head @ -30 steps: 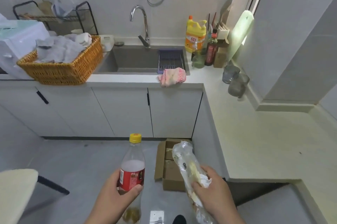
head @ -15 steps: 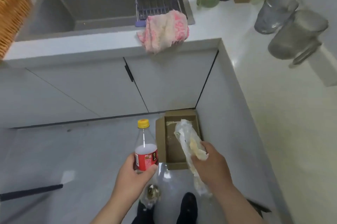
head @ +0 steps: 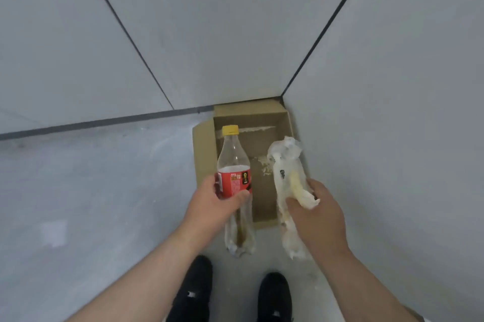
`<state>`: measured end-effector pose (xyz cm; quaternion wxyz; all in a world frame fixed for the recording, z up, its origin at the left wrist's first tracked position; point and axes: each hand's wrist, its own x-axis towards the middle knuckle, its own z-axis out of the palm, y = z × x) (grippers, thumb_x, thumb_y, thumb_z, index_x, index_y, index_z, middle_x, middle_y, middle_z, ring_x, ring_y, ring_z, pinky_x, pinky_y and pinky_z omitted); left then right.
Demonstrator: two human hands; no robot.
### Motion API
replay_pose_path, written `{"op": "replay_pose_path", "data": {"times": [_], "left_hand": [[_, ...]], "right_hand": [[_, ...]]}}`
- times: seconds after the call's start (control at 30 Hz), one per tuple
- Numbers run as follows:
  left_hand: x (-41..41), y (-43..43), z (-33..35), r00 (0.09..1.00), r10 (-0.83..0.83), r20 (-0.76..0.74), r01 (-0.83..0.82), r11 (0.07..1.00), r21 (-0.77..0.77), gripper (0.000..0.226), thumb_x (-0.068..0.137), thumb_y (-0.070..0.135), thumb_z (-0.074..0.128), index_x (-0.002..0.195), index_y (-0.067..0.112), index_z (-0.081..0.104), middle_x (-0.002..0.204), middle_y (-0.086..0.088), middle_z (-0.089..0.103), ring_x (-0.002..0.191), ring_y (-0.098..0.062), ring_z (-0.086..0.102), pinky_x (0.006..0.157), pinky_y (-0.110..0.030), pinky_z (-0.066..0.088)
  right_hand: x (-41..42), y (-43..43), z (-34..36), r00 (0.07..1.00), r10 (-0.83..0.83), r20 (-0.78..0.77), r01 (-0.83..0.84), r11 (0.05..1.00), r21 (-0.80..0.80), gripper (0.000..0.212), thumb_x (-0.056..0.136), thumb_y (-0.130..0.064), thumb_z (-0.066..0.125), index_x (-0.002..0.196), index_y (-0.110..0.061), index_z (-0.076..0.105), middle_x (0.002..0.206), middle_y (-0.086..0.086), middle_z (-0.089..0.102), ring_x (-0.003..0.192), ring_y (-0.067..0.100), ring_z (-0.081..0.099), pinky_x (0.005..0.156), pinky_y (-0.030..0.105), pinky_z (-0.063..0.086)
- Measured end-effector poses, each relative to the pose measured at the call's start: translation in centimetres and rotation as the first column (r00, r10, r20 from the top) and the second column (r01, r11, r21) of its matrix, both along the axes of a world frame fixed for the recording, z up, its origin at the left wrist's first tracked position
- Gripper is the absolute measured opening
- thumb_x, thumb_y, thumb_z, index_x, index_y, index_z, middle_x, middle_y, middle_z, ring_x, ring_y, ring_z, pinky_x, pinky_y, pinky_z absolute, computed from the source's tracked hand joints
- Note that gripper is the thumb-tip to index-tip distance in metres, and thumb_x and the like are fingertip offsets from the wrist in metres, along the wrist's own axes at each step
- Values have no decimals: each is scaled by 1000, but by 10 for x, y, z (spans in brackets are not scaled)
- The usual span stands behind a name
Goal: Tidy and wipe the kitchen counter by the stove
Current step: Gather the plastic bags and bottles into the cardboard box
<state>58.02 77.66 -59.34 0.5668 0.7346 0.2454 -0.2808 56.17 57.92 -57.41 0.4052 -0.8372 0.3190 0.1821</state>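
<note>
A: We've leaned in since a moment ago; the counter has left view, and the cardboard box [head: 203, 154] sits in the floor corner below us.
B: Our left hand [head: 217, 206] curls its fingers round the bottle [head: 233, 154], above the box's left wall. Dropped there, it may bounce out. Our right hand [head: 319, 217] grips the wrapper [head: 286, 162].
A: Box: crumbs. Bottle: brown dregs.

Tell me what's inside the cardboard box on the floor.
The cardboard box shows only pale crumbs on its bottom; the bottle and plastic wrapper held over it cover the rest.
</note>
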Motion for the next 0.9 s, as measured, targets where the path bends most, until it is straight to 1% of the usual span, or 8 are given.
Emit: {"op": "replay_pose_path", "data": {"times": [0.17,0.27,0.33,0.47,0.57,0.7,0.8,0.9], "left_hand": [[25,-16,-91,999,38,-27,-39,999,-32,29,84,39,73,108,34,57,96,16,67,87,1,63,67,-18,46],[33,-32,-134,993,84,-85,-89,994,-55,26,85,41,71,105,28,61,98,3,71,90,-15,67,76,-30,53],[39,-43,-156,980,138,-146,-150,986,-74,34,87,39,70,112,21,57,102,-1,68,92,-17,64,75,-30,50],[55,-57,-188,948,253,-194,-270,961,-67,32,89,30,68,112,21,48,106,-3,61,91,-16,58,72,-27,41],[60,-58,-206,943,256,-211,-267,963,-27,36,89,29,68,118,19,48,104,-2,58,85,-15,56,74,-26,41],[61,-62,-213,933,237,-270,-237,971,34,55,90,27,67,136,14,39,117,-6,55,102,-25,55,90,-38,46],[65,-65,-211,933,227,-278,-201,972,119,54,94,25,62,139,11,35,130,-12,52,117,-32,53,97,-41,44],[64,-66,-205,939,189,-286,-140,973,183,44,97,25,56,134,10,38,132,-14,51,121,-33,52,99,-41,44]], "right_hand": [[19,0,-91,999,7,51,-8,1000,20,33,84,-25,72,108,-40,54,89,-22,60,83,-5,57,57,5,39],[33,0,-133,997,-21,72,18,999,40,27,84,-37,72,109,-31,62,89,-15,66,81,-1,62,59,13,41],[44,1,-157,996,-39,80,36,998,49,25,85,-41,71,106,-30,62,89,-12,67,82,6,65,58,17,43],[59,3,-193,998,-4,68,2,999,38,38,88,-29,71,124,-25,59,98,-10,63,91,11,61,62,17,42],[62,4,-209,997,69,31,-70,997,33,47,87,-29,72,130,-24,56,99,-13,58,94,11,57,66,18,42],[64,5,-212,987,151,-51,-145,985,96,66,85,-25,75,143,-24,43,109,-13,51,98,6,48,78,20,43],[64,3,-206,986,156,-52,-149,982,112,59,86,-24,74,138,-23,47,92,-26,46,80,-4,45,66,11,36],[63,1,-193,987,157,-38,-153,984,85,59,88,-25,71,141,-22,46,117,-13,55,100,1,49,80,15,38]]}}
